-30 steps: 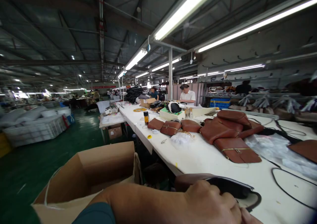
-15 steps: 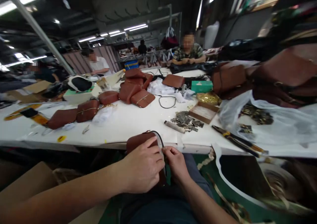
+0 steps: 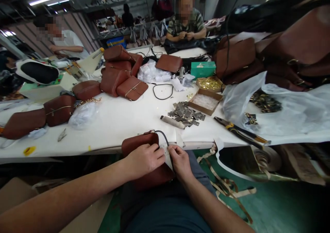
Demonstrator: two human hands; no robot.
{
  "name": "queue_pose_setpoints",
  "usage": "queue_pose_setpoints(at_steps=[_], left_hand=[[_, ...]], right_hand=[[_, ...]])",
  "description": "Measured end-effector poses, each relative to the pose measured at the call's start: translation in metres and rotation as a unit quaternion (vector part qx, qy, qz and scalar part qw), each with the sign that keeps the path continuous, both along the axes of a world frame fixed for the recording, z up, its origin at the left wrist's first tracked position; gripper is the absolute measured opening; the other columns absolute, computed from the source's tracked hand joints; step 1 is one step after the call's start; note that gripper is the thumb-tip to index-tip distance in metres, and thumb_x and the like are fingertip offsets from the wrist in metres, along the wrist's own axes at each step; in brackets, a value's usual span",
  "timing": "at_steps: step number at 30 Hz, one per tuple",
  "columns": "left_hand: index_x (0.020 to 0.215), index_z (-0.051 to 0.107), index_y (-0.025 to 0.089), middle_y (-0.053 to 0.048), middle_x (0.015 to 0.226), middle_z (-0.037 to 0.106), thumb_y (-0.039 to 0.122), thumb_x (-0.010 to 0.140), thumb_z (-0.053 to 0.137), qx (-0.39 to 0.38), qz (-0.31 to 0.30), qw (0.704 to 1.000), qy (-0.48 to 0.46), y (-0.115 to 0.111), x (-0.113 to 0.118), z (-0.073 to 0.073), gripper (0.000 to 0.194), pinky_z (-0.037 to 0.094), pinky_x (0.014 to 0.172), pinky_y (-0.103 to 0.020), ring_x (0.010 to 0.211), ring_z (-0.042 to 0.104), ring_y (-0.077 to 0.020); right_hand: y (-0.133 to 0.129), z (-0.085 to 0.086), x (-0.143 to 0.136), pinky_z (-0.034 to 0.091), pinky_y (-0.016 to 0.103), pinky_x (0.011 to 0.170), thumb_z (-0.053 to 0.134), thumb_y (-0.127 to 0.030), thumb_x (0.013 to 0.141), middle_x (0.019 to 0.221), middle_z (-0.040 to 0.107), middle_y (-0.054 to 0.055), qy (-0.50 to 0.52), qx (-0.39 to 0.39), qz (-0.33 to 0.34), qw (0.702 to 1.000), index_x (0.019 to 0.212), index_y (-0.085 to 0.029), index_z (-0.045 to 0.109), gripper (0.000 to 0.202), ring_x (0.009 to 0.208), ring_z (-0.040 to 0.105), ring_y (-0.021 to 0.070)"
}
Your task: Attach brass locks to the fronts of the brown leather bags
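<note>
A brown leather bag (image 3: 152, 178) rests on my lap against the table's front edge, its open side turned right. My left hand (image 3: 146, 161) lies over the bag with its fingers curled at the opening's edge, closed on it. A thin black cord (image 3: 163, 135) arches from the metal fitting at the bag's top corner down to my right hand (image 3: 180, 160). Thumb and forefinger of that hand pinch the cord beside the opening. The inside of the bag is mostly hidden behind my left hand.
On the white table (image 3: 108, 123) lie grey metal plates (image 3: 187, 113), pliers (image 3: 239, 131), a cardboard box (image 3: 205, 101) and a clear plastic bag (image 3: 304, 102). Several brown bags (image 3: 132, 88) stand left and behind. Two co-workers sit across; straps (image 3: 229, 188) hang at the lower right.
My left fingers, stretched along the bag's edge before, are now curled in. The cord now arches away from the edge. My view has shifted, so the table's things appear farther left.
</note>
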State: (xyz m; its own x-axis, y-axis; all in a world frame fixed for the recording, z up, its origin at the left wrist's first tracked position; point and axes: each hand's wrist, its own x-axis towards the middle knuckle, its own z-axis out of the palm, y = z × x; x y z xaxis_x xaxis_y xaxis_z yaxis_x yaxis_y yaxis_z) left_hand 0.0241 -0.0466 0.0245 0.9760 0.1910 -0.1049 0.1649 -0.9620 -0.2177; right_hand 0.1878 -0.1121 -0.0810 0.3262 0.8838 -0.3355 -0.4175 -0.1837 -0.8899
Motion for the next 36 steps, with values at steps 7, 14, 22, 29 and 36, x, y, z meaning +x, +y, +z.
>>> queue_pose_setpoints(at_steps=[7,14,22,29,36], left_hand=[[0.136,0.063,0.015,-0.013,0.153,0.056,0.035,0.104,0.053,-0.074,0.182,0.978,-0.077,-0.022,-0.016,-0.034,0.038,0.051,0.106,-0.043,0.123,0.058,-0.0282],[0.144,0.056,0.018,-0.014,0.157,0.050,0.045,0.098,0.063,-0.118,0.198,0.972,-0.040,-0.009,-0.006,-0.025,0.053,0.047,0.108,-0.049,0.131,0.051,-0.0349],[0.143,0.057,0.022,-0.012,0.154,0.053,0.048,0.090,0.075,-0.137,0.125,0.983,-0.009,0.023,-0.010,-0.010,0.062,0.043,0.107,-0.051,0.134,0.050,-0.0370],[0.143,0.057,0.023,-0.011,0.156,0.051,0.047,0.090,0.075,-0.142,0.106,0.984,-0.024,0.029,-0.013,-0.015,0.061,0.044,0.102,-0.051,0.131,0.052,-0.0357],[0.142,0.059,0.022,-0.013,0.156,0.051,0.045,0.086,0.078,-0.183,0.120,0.975,-0.047,0.027,-0.016,-0.022,0.064,0.046,0.109,-0.051,0.135,0.051,-0.0371]], right_hand=[[0.005,-0.006,-0.007,0.047,0.028,0.061,0.080,-0.050,0.078,0.076,0.068,0.000,0.024,-0.032,-0.037,0.999,0.098,-0.020,0.069,0.038,0.063,0.057,0.0167],[0.006,0.000,-0.009,0.048,0.027,0.060,0.082,-0.048,0.078,0.074,0.069,-0.002,-0.010,-0.044,-0.059,0.997,0.098,-0.022,0.058,0.041,0.059,0.057,0.0152],[0.006,0.007,-0.022,0.042,0.026,0.054,0.081,-0.051,0.077,0.068,0.065,-0.005,-0.021,-0.083,-0.089,0.992,0.093,-0.024,0.055,0.041,0.054,0.053,0.0147],[0.012,0.028,0.042,0.047,0.032,0.067,0.068,-0.055,0.090,0.074,0.073,0.004,-0.371,-0.071,0.036,0.925,0.083,-0.022,0.073,0.034,0.069,0.066,0.0223],[0.082,0.038,0.150,0.053,0.035,0.078,0.067,-0.039,0.089,0.107,0.074,0.009,-0.616,0.014,0.041,0.786,0.113,-0.022,0.078,0.032,0.075,0.069,0.0199]])
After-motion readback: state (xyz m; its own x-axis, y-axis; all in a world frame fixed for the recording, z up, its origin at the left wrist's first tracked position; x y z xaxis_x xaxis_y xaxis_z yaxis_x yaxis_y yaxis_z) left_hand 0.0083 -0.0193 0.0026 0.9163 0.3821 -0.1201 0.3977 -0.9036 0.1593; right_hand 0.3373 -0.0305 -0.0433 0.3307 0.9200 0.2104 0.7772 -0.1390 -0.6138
